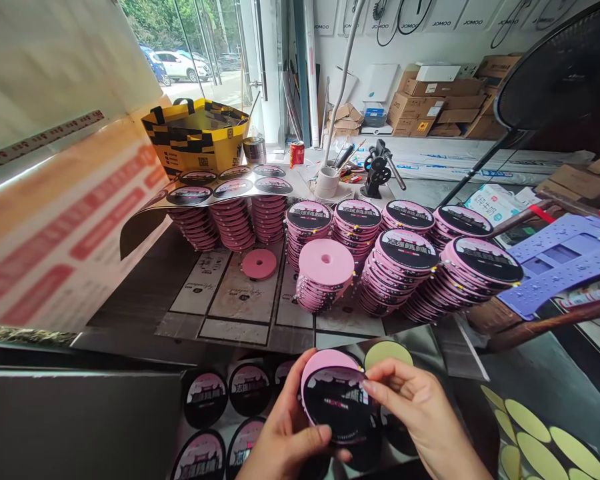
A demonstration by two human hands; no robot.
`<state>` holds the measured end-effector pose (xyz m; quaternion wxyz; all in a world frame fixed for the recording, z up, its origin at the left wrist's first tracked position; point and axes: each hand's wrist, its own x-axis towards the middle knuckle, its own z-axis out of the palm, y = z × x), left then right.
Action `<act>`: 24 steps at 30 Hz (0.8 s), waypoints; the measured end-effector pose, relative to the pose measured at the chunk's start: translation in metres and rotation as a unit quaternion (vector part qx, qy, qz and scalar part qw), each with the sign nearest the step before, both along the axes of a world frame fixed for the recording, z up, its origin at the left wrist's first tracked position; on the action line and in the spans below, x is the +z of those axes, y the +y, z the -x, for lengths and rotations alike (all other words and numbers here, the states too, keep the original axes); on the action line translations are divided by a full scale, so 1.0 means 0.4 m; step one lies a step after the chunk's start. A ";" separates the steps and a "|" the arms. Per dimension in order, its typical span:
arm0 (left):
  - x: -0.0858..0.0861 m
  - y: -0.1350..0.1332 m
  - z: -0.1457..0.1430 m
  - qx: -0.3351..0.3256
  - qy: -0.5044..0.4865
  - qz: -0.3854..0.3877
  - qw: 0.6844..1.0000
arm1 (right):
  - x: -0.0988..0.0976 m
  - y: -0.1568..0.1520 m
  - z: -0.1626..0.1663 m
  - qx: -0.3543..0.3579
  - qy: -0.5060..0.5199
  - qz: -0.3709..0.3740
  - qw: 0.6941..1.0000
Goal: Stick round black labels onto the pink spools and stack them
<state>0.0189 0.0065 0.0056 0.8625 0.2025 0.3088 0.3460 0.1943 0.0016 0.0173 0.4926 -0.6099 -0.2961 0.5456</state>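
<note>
My left hand (293, 417) is wrapped around a pink foam disc (325, 358), its thumb on the lower front. A round black-and-pink printed sticker (337, 407) lies over the disc, set a little low so that pink shows along the top. With thumb and forefinger, my right hand (410, 397) pinches the sticker's upper right edge. Below both hands is a sheet of round stickers (250, 388), and a yellowish bare circle (387, 353) shows behind my right hand. Beyond them stand stacked pink discs (400, 267), most topped with stickers; one stack has a plain pink disc (326, 263) on top.
A single pink disc (259, 265) lies on the dark table. Another sticker sheet (230, 187) rests across the rear left stacks. Behind are a yellow bag (200, 137), a red can (297, 153) and a black winder (379, 170). A purple plastic stool (560, 260) is at right.
</note>
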 end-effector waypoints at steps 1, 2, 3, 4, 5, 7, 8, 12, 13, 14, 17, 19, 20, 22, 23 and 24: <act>0.001 0.000 0.000 0.002 0.001 0.002 1.000 | -0.001 -0.001 -0.001 0.002 -0.001 -0.002 1.000; 0.001 0.000 0.000 0.006 0.003 0.003 1.000 | -0.003 -0.001 -0.001 0.006 -0.001 -0.005 1.000; 0.002 0.000 0.000 0.009 0.006 0.006 1.000 | -0.005 -0.002 -0.002 0.009 -0.002 -0.008 1.000; 0.002 0.000 0.000 0.009 0.008 0.008 1.000 | -0.008 -0.003 -0.003 0.011 -0.003 -0.011 1.000; 0.002 0.001 0.001 0.007 0.009 0.011 1.000 | -0.011 -0.004 -0.003 0.014 -0.004 -0.013 1.000; 0.002 0.001 0.002 -0.002 0.008 0.015 1.000 | -0.017 -0.006 -0.005 0.018 -0.009 -0.017 1.000; 0.001 0.001 0.003 -0.006 0.007 0.014 1.000 | -0.019 -0.007 -0.005 0.019 -0.011 -0.018 1.000; -0.005 0.000 0.003 0.000 0.001 0.010 1.000 | -0.024 -0.009 -0.006 0.021 -0.023 -0.022 0.999; -0.006 0.000 0.003 0.005 0.000 0.009 1.000 | -0.025 -0.009 -0.006 0.022 -0.025 -0.023 0.999; -0.007 0.000 0.002 0.007 0.000 0.010 1.000 | -0.025 -0.009 -0.006 0.023 -0.027 -0.025 0.999; -0.010 0.000 0.002 0.004 -0.002 0.009 1.000 | -0.025 -0.013 -0.007 0.022 -0.036 -0.027 0.999; -0.010 0.000 0.002 -0.002 -0.003 0.005 1.000 | -0.026 -0.016 -0.007 0.018 -0.044 -0.026 0.999; -0.009 0.000 0.002 -0.005 -0.003 0.003 1.000 | -0.025 -0.017 -0.007 0.016 -0.048 -0.026 0.998; -0.009 0.000 0.001 -0.007 -0.005 -0.002 1.000 | -0.022 -0.017 -0.004 0.012 -0.050 -0.026 0.998; -0.009 0.000 0.001 -0.006 -0.007 -0.004 1.000 | -0.020 -0.016 -0.002 0.005 -0.049 -0.026 0.998; -0.009 -0.001 0.000 -0.004 -0.009 -0.007 1.000 | -0.016 -0.014 0.001 -0.003 -0.047 -0.024 0.999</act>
